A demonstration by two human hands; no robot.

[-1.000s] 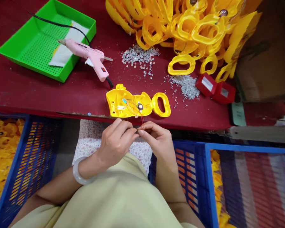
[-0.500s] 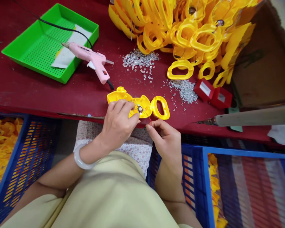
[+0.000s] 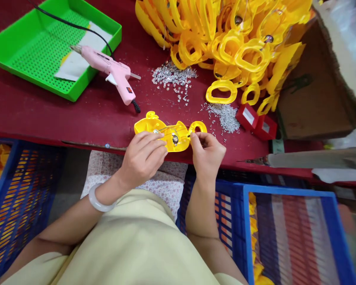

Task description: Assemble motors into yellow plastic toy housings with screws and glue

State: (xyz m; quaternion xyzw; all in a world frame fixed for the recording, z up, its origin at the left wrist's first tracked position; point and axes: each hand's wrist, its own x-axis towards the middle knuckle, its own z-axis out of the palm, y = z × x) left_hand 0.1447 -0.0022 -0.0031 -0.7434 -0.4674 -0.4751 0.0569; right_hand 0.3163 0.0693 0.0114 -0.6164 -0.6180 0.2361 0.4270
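Yellow plastic housing [image 3: 150,122] sits near the front edge of the tabletop [image 3: 77,122], where our left hand [image 3: 142,156] lies across it, fingers closed over it, apparently to steady it. Our right hand [image 3: 207,154] seems to pinch thin wires [image 3: 178,130] between closed fingers, keeping them clear of the housing. Nearby lie one pink glue gun [image 3: 115,73], one green tray [image 3: 74,93], two heaps of clear beads [image 3: 172,75] and two red boxes [image 3: 247,116].

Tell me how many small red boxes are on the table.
2: one small red box and a second red box right next to it, both on the red table, between the heap of silver pieces and the cardboard box.
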